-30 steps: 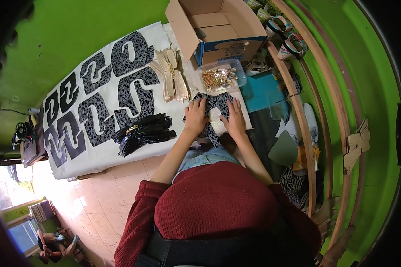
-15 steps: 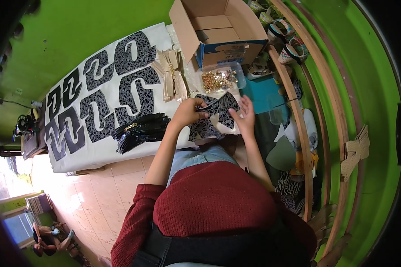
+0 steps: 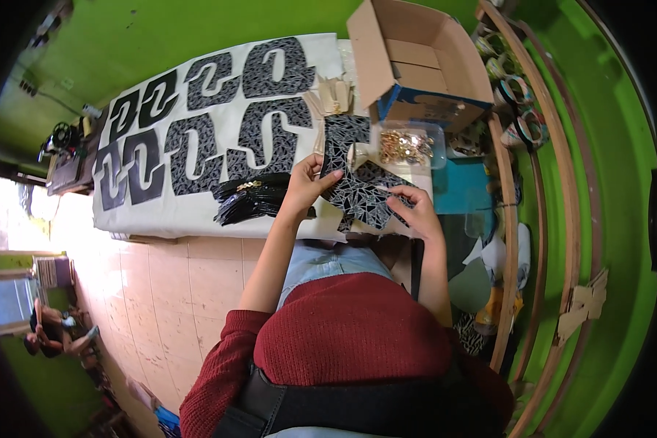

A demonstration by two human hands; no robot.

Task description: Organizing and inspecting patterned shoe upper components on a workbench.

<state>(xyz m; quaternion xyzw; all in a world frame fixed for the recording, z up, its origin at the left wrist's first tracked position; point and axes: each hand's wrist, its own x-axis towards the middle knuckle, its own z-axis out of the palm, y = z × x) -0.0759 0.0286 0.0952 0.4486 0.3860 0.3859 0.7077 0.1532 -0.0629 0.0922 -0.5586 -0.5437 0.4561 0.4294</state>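
A black cut piece with a light web pattern is held up over the near side of the table. My left hand grips its left edge, thumb on top and fingers underneath. At its right side my right hand pinches the edge between thumb and fingers. More patterned material lies just behind or under the held piece; where one ends and the other begins is hard to tell. Left of my left hand rests a bundle of shiny black strips with gold-coloured metal at its middle.
Several curved patterned pieces lie in two rows on the white-covered table. Beyond my hands are a beige bundle, a clear tray of gold-coloured fittings and an open cardboard box. Wooden rails stand at right.
The patterned piece is now lifted and spread between both hands. My right hand has gone from open fingers to pinching its edge. The whole view has shifted, so the table appears farther right.
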